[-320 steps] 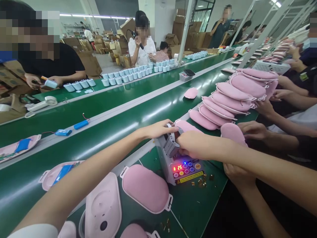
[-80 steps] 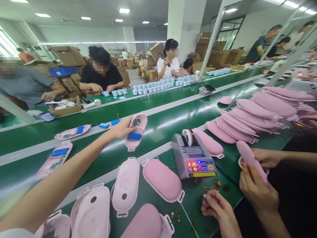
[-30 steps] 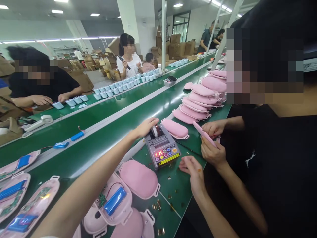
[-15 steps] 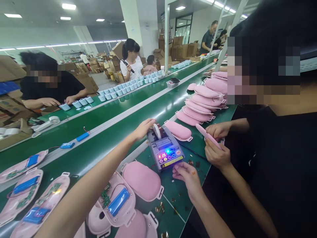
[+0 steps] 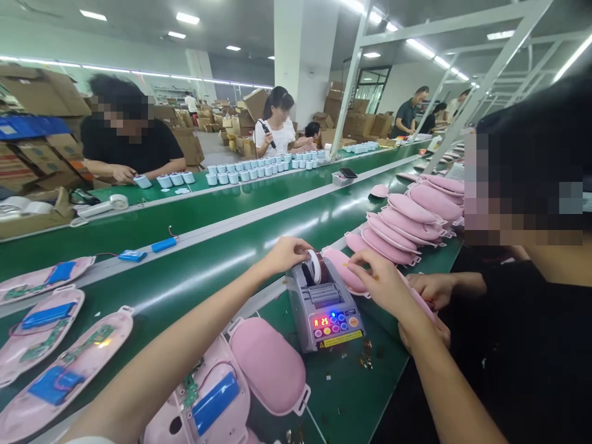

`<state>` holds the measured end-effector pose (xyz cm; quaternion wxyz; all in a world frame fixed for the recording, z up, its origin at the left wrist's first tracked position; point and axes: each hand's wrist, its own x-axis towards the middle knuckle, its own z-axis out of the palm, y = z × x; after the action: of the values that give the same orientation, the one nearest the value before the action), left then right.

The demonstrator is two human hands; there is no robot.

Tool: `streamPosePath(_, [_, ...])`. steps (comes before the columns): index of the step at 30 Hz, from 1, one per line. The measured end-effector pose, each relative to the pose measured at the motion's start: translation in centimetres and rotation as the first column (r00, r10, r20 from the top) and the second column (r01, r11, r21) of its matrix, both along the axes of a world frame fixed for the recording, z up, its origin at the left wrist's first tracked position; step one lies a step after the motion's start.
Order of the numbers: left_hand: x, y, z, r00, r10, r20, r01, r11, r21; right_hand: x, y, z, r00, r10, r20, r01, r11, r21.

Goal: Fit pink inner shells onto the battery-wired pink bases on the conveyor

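Observation:
My left hand [image 5: 290, 254] is at the back of a grey automatic tape dispenser [image 5: 303, 320], its fingers bent against the rear corner beside the tape roll [image 5: 315, 266]. The dispenser's display is lit in red. Above and right of the machine, my right hand [image 5: 386, 285] pinches what looks like a small piece of amber tape [image 5: 346, 265]. Behind those fingertips lies a pink padded shell [image 5: 343, 269]. Closer to me are another pink shell [image 5: 271, 364] and an open shell holding a blue battery pack [image 5: 216, 404] and a green circuit board, partly covered by my left forearm.
Stacked pink shells [image 5: 398, 228] stand at the right, beside a co-worker in black [image 5: 531, 345] who handles a pink shell. Open shells with batteries [image 5: 60, 351] line the left. Amber tape scraps [image 5: 365, 356] lie near the dispenser. Pale blue cups [image 5: 250, 169] stand across the belt.
My right hand has moved up and away from the dispenser's front, over toward the pink shell behind it. My left hand stays by the tape roll. The view has shifted right.

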<state>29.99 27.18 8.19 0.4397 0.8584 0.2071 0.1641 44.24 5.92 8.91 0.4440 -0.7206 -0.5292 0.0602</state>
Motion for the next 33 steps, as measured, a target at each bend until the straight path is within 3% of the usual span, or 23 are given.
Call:
streamPosePath(3, [0.3,-0.1,-0.5,0.999,0.04,-0.004,-0.04,0.999,-0.008,1.1,4.5,0.1,0.986,0.154,0.064,-0.149,0.986,-0.069])
streamPosePath(5, [0.5,-0.2,-0.7,0.998,0.067,-0.011,-0.067,0.998,-0.013,1.3,6.0,-0.4,0.972,0.222,0.076,-0.213,0.971,-0.111])
streamPosePath(11, [1.0,-0.6,-0.6,0.993,0.103,-0.053,-0.104,0.995,-0.011,0.9,6.9,-1.4,0.951,0.307,0.04,-0.298,0.943,-0.15])
streamPosePath(19, [0.0,-0.2,-0.4,0.998,0.024,-0.06,-0.029,0.996,-0.082,0.6,7.9,-2.1,0.976,0.211,-0.053,-0.216,0.97,-0.111])
streamPosePath(24, [-0.2,-0.1,-0.7,0.999,0.022,-0.047,-0.026,0.995,-0.098,0.1,8.3,-2.1,0.96,0.248,-0.132,-0.27,0.945,-0.188])
streamPosePath(33, [-0.3,-0.6,-0.6,1.0,0.001,-0.014,-0.003,0.994,-0.108,0.0,8.9,-2.3,0.995,0.087,0.042,-0.078,0.982,-0.172])
